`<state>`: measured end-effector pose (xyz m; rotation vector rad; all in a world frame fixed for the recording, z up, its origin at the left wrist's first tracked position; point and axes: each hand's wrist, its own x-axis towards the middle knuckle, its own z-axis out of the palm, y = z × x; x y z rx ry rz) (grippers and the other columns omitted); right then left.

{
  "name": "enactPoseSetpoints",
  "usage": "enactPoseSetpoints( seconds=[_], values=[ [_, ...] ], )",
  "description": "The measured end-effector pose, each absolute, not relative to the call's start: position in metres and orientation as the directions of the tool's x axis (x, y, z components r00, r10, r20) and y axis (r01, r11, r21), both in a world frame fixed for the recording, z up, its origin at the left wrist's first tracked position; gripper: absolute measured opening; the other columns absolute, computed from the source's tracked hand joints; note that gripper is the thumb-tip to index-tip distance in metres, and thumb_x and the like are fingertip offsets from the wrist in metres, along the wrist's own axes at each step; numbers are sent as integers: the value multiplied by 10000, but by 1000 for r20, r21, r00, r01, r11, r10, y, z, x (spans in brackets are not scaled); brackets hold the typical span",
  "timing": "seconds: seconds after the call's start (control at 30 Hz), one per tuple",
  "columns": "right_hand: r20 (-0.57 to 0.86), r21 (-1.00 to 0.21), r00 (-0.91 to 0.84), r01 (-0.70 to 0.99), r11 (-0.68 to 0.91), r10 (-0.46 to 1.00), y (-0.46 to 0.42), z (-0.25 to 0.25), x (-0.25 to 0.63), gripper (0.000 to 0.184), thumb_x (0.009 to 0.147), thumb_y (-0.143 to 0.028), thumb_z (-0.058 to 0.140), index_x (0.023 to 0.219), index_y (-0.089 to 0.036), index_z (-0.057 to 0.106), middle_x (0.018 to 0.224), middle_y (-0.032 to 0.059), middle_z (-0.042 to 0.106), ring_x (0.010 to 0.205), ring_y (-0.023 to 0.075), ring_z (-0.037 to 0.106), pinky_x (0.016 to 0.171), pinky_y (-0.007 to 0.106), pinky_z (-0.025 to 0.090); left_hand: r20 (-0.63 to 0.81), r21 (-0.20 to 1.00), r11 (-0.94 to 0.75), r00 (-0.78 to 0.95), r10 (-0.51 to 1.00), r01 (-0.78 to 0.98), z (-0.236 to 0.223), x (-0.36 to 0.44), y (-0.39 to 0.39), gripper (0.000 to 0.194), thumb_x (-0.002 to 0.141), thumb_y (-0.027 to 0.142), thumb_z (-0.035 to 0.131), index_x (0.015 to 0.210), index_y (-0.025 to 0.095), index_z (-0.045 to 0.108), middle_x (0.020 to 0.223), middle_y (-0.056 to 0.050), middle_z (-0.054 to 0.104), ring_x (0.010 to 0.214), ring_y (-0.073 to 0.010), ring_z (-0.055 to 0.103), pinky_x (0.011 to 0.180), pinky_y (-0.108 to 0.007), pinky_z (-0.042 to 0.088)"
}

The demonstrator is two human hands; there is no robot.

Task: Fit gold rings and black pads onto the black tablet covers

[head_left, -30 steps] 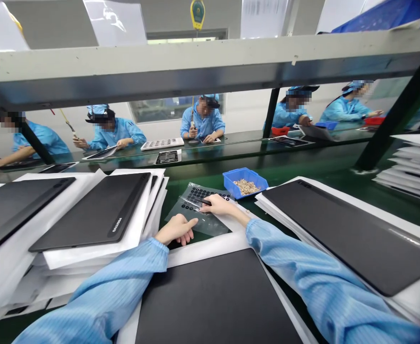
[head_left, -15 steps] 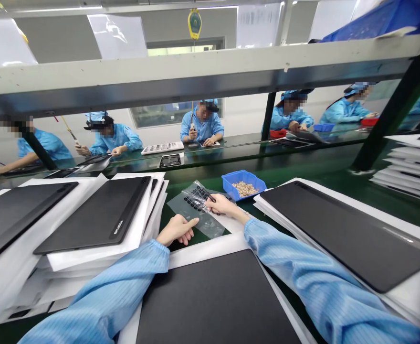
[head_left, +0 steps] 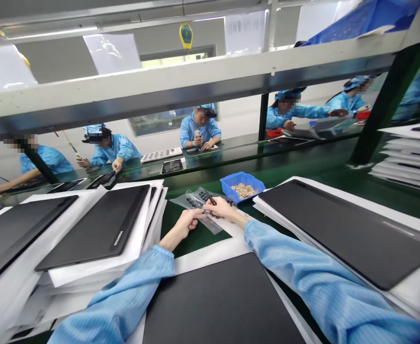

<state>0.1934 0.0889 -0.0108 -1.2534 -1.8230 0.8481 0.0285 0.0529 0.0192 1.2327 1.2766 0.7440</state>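
My right hand (head_left: 221, 210) is closed around slim black tweezers (head_left: 210, 198), held like a pen over clear plastic sheets with round black pads (head_left: 192, 199). From the left, my left hand (head_left: 186, 222) pinches the edge of the clear sheet (head_left: 213, 225), its fingertips close to those of the right hand. Whether a single pad is between the fingertips is too small to tell. Below both hands lies a flat dark laptop or tablet panel (head_left: 220, 301) on white paper. Just beyond the right hand stands a blue bin (head_left: 227, 184) of small beige pieces.
Stacks of dark panels interleaved with white paper stand at left (head_left: 95, 224) and right (head_left: 339, 229). Another paper stack (head_left: 403, 165) is at the far right. A white shelf beam (head_left: 195, 71) crosses overhead. Across the green bench, several co-workers in blue (head_left: 200, 129) handle parts.
My left hand has moved right and up onto the clear sheet, its fingers now pinched. The sheet has shifted and bent. My right hand stays in nearly the same place with the tweezers.
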Motion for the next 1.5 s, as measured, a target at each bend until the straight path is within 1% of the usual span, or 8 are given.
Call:
enactPoseSetpoints(
  seconds=[0.17,0.23,0.43,0.57,0.73,1.0,1.3,1.5],
  values=[
    [370,-694,-146,613,378,917,80,-12,183,253,915,-306,572,1108,-144,596,1111,74,618,957,190,618,821,393,533,-286,941,238,192,939,241,10,29,58,222,919,303,584,1043,119,597,945,-43,625,727,-118,609,611,-253,533],
    [412,-632,-150,663,401,899,78,-12,181,252,918,-303,566,1121,-155,595,1160,82,601,1003,201,604,856,411,520,-285,941,235,196,938,243,8,28,57,222,921,306,582,1037,117,596,927,-39,623,713,-113,606,602,-248,531],
    [452,-510,-271,704,495,850,78,-9,187,236,921,-314,563,1077,-144,609,1082,69,630,944,184,621,829,394,527,-285,939,230,206,936,256,6,28,60,274,920,330,578,1106,129,587,1054,-71,619,859,-164,625,729,-333,549],
    [467,-466,-367,671,577,804,77,-7,193,228,925,-320,558,1042,-135,617,1020,57,646,896,172,632,806,380,532,-266,941,212,192,945,263,5,28,61,286,921,336,575,1123,133,584,1085,-77,615,887,-173,624,749,-347,546],
    [474,-426,-433,650,630,767,77,-5,195,199,912,-320,577,963,-136,633,981,49,654,903,170,629,828,384,522,-246,942,193,174,953,276,4,28,58,277,921,333,576,1111,131,587,1074,-74,616,876,-169,623,739,-339,547],
    [414,-469,-393,681,563,821,77,-5,192,222,912,-339,575,956,-129,633,948,41,655,855,163,634,785,363,533,-238,931,180,153,959,317,7,29,55,271,923,328,574,1107,129,584,1052,-70,617,854,-162,624,722,-328,550],
    [291,-646,-292,643,412,911,81,-13,196,252,922,-337,560,1055,-129,612,1000,49,643,832,161,636,724,332,550,-229,921,167,143,963,351,10,31,51,281,922,323,575,1134,137,580,1104,-78,610,920,-184,622,780,-368,544],
    [198,-728,-295,595,342,935,84,-16,201,237,927,-320,558,1055,-125,606,951,43,646,749,127,632,643,284,551,-165,899,150,2,986,411,5,30,52,297,923,311,574,1166,141,555,1093,-77,608,892,-179,627,761,-361,551]
  ],
)
